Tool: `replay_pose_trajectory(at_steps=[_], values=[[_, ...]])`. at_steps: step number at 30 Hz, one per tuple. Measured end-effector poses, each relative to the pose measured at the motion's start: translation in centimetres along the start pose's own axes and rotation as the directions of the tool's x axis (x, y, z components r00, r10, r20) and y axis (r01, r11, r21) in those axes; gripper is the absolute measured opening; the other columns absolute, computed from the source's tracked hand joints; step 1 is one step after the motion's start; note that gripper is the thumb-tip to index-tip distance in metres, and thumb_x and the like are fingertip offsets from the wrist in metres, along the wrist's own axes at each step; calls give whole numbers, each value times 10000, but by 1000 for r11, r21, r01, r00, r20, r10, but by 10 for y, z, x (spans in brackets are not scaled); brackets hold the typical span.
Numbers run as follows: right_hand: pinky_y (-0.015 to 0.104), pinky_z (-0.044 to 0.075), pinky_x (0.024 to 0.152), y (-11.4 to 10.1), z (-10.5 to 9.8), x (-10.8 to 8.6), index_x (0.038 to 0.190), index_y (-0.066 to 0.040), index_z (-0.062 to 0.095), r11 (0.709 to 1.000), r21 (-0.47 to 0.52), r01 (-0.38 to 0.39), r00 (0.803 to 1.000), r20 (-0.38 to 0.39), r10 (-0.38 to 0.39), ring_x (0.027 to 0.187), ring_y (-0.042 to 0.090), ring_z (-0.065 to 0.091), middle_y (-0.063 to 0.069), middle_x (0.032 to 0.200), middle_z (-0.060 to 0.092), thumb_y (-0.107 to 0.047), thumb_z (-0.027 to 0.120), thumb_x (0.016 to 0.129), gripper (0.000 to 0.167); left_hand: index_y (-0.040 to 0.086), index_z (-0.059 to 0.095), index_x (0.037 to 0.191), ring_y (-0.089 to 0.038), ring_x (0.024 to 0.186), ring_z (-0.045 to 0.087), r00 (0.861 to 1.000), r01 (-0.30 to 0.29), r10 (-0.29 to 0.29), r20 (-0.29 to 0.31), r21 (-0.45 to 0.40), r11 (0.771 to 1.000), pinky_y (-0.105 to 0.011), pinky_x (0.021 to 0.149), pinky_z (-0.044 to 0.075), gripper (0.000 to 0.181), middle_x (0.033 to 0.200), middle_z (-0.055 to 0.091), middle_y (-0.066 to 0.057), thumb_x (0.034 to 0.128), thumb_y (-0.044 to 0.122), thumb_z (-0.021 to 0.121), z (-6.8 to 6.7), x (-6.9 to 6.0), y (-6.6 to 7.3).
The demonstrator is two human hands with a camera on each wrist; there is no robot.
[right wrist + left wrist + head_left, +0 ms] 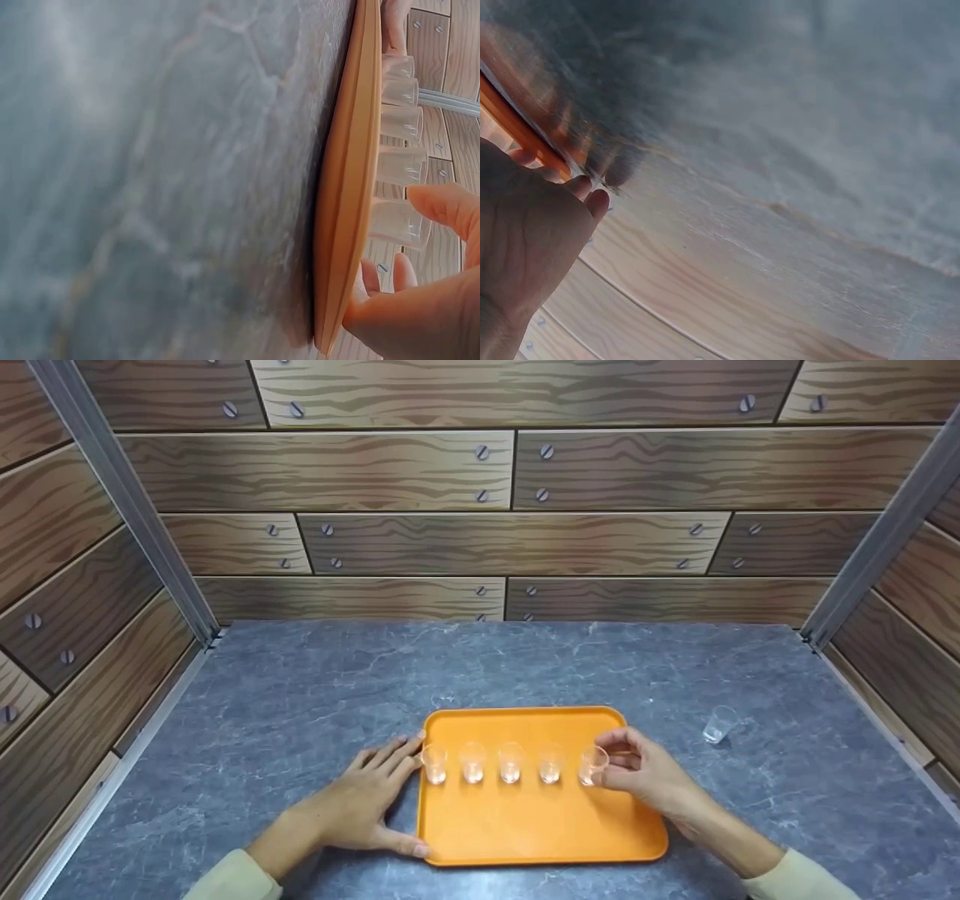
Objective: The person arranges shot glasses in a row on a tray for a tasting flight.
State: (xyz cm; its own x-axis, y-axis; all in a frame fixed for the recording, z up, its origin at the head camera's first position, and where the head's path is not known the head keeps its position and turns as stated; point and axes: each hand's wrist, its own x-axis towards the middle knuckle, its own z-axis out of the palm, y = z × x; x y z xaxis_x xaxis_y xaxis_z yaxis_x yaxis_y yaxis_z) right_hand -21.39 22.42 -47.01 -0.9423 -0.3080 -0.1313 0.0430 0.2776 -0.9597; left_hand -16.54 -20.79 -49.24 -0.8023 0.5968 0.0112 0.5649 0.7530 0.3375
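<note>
Several small clear cups stand in a row across an orange tray (540, 829), among them a middle cup (510, 765). At the row's right end, my right hand (652, 780) pinches the last cup (591, 769) between thumb and fingers. The right wrist view shows that cup (394, 223) upright on the tray (345, 195), next to my thumb (442, 202). My left hand (367, 799) lies spread along the tray's left edge, its thumb at the near left corner. Its fingertips touch the rim by the leftmost cup (435, 766); the left wrist view shows the hand (532, 225) there.
Another clear cup (718, 726), tilted in appearance, is on the grey marbled table (315, 682) right of the tray. Wood-patterned walls (420, 544) enclose the table at the back and both sides, with metal posts (139, 510) at the corners.
</note>
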Motion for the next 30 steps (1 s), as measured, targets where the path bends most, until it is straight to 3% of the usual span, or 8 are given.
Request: replay_pose_trajectory(at_steps=[14, 21, 26, 30], values=[[276, 516, 1055, -3, -13, -7, 1440, 76, 522, 999, -47, 19, 999, -26, -21, 1358, 361, 587, 246, 1483, 550, -51, 862, 921, 634, 110, 344, 1693, -441, 1628, 198, 1000, 5, -5, 9, -12, 1000, -720, 1217, 253, 1164, 1806, 168, -159, 873, 870, 669, -1, -1, 1], [269, 539, 1014, -1, -17, -13, 1442, 85, 519, 999, -35, 8, 998, -66, -11, 1381, 391, 573, 252, 1481, 572, -41, 826, 948, 595, 125, 369, 1673, -446, 1627, 198, 1000, -1, 1, 6, -21, 1000, -730, 1211, 253, 1128, 1807, 165, -157, 876, 858, 681, -1, 0, -1], [266, 561, 949, 0, -24, -15, 1425, 57, 540, 998, -52, -18, 991, -133, 11, 1338, 345, 605, 219, 1440, 599, -91, 799, 996, 523, 126, 361, 1680, -448, 1626, 199, 1000, 1, -1, 12, -23, 1000, -731, 1211, 249, 1135, 1806, 166, -159, 876, 860, 679, 0, 0, -1], [258, 568, 937, 1, -30, -16, 1406, 52, 550, 999, -46, -20, 981, -192, 11, 1259, 234, 649, 196, 1423, 605, -84, 786, 1013, 479, 124, 366, 1677, -449, 1625, 198, 1000, 2, -2, 12, -21, 1000, -734, 1209, 250, 1136, 1805, 171, -159, 873, 865, 676, -1, 0, 0]])
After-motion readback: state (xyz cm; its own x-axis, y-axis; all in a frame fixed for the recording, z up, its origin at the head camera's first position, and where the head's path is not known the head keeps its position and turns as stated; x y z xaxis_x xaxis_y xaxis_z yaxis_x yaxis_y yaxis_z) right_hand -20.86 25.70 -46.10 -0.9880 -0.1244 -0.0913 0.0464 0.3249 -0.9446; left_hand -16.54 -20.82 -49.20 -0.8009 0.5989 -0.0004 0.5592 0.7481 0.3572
